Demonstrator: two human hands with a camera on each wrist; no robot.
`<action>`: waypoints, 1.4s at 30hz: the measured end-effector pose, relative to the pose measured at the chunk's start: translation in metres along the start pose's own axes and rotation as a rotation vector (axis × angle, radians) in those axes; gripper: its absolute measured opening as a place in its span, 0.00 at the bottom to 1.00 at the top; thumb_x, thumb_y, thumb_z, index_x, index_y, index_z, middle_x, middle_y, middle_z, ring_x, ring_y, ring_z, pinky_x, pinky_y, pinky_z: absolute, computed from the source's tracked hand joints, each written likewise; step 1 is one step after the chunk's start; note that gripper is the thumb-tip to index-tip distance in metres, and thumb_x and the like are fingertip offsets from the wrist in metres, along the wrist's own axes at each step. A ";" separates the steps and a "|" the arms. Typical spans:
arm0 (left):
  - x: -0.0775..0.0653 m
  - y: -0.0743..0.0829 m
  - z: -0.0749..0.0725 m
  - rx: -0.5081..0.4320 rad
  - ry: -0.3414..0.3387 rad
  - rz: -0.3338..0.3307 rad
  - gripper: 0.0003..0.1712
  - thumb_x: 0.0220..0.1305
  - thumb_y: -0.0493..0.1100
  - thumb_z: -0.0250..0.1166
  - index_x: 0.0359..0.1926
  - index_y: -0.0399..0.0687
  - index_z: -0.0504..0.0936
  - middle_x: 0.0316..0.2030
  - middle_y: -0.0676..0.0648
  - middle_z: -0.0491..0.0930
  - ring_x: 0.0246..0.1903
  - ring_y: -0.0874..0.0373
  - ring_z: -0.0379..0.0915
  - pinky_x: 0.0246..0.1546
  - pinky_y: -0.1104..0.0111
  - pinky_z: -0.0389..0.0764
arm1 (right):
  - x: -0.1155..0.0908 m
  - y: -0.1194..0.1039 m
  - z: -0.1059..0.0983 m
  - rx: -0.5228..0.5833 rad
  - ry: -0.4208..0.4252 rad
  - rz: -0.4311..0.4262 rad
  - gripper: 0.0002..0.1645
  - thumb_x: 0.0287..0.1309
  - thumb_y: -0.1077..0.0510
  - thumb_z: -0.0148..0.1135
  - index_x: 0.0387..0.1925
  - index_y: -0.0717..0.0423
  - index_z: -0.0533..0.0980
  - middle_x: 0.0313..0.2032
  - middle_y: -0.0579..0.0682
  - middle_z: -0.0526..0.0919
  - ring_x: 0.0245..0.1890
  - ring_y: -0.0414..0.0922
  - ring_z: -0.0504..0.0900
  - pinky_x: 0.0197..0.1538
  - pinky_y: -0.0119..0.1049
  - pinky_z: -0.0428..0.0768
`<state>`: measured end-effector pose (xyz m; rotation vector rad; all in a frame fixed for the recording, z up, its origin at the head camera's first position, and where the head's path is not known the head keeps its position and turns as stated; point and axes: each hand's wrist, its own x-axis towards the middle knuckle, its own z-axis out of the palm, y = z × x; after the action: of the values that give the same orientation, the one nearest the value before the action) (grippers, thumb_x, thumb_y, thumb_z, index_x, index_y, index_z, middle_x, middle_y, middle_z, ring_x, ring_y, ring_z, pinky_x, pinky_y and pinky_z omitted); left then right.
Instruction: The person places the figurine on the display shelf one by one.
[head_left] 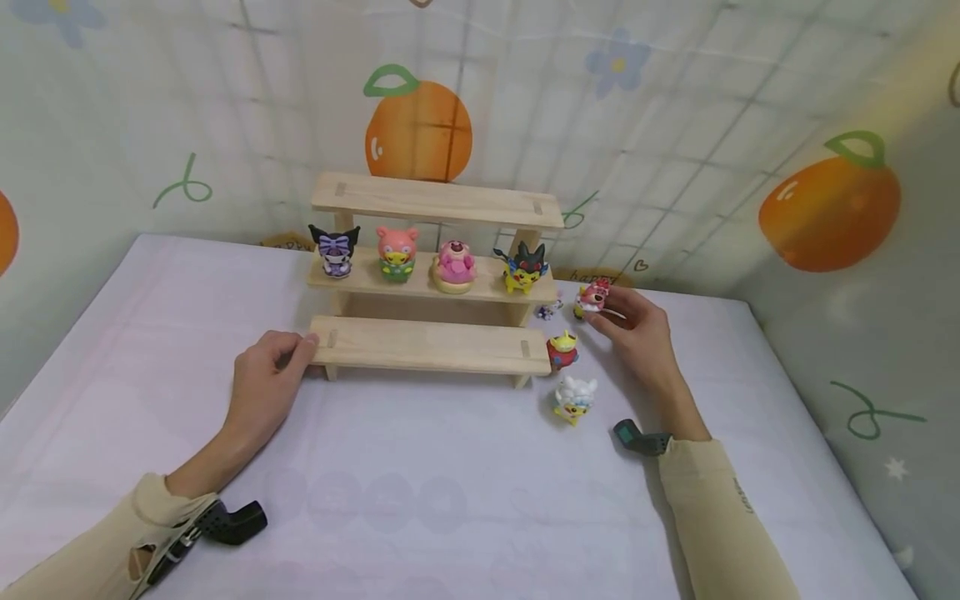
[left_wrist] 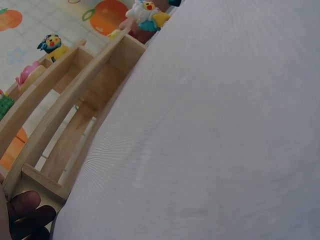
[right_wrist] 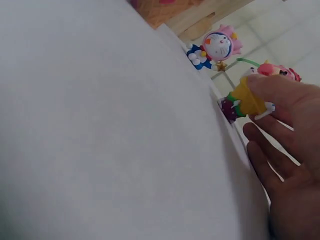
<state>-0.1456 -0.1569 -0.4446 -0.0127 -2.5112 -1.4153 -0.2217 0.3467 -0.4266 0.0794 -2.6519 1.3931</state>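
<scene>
A three-tier wooden display shelf [head_left: 431, 344] stands on the table. My left hand [head_left: 262, 377] grips the left end of its lowest board, thumb on top; in the left wrist view its fingers [left_wrist: 32, 222] curl beside the end support. To the right of the shelf, my right hand [head_left: 643, 337] pinches a small pink-headed toy figurine [head_left: 592, 297] between thumb and fingers. The right wrist view shows its yellow middle and a dark purple and green base, low at the tabletop. Close by is a small figurine with a pink-rimmed head [right_wrist: 220, 46].
On the middle board stand a black-eared figurine [head_left: 336, 252], a pink-hooded one [head_left: 396, 253], a pink bear [head_left: 455, 267] and a black-and-yellow one [head_left: 523, 268]. A red figurine [head_left: 562, 351] and a white-hooded one [head_left: 574, 401] stand right of the shelf. A printed curtain [head_left: 525, 100] hangs behind.
</scene>
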 end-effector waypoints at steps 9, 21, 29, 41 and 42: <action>0.000 0.001 0.001 0.006 0.004 -0.007 0.22 0.80 0.50 0.59 0.33 0.40 0.87 0.40 0.40 0.85 0.41 0.52 0.75 0.45 0.67 0.70 | -0.001 -0.008 -0.001 0.026 0.035 -0.027 0.27 0.67 0.60 0.71 0.65 0.61 0.77 0.60 0.62 0.83 0.55 0.36 0.82 0.55 0.19 0.78; -0.002 0.002 0.003 -0.004 -0.018 -0.007 0.23 0.80 0.51 0.59 0.33 0.40 0.87 0.40 0.40 0.85 0.41 0.52 0.74 0.44 0.66 0.71 | -0.023 -0.015 -0.017 -0.063 0.146 0.054 0.32 0.65 0.49 0.74 0.65 0.58 0.78 0.59 0.57 0.85 0.52 0.34 0.82 0.55 0.20 0.77; -0.001 0.002 0.002 0.005 -0.012 -0.001 0.23 0.80 0.50 0.59 0.31 0.41 0.87 0.40 0.40 0.85 0.41 0.52 0.76 0.45 0.66 0.71 | -0.043 -0.031 -0.038 0.051 0.173 -0.010 0.27 0.63 0.57 0.76 0.61 0.59 0.80 0.48 0.39 0.86 0.47 0.33 0.85 0.52 0.20 0.79; -0.001 -0.001 0.001 -0.001 -0.010 0.006 0.24 0.80 0.51 0.58 0.30 0.41 0.86 0.39 0.40 0.85 0.41 0.52 0.75 0.44 0.67 0.70 | -0.066 -0.079 -0.038 0.057 0.128 -0.028 0.25 0.64 0.57 0.75 0.60 0.59 0.80 0.47 0.38 0.87 0.46 0.35 0.87 0.51 0.21 0.81; -0.001 -0.001 0.001 0.000 -0.011 0.008 0.24 0.80 0.51 0.58 0.30 0.41 0.87 0.39 0.40 0.85 0.41 0.52 0.75 0.44 0.67 0.70 | -0.068 -0.083 -0.037 0.059 0.119 -0.037 0.24 0.64 0.57 0.75 0.59 0.59 0.80 0.47 0.39 0.87 0.46 0.36 0.87 0.51 0.22 0.81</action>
<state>-0.1447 -0.1562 -0.4463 -0.0300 -2.5168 -1.4163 -0.1415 0.3288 -0.3487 0.0502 -2.5018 1.4180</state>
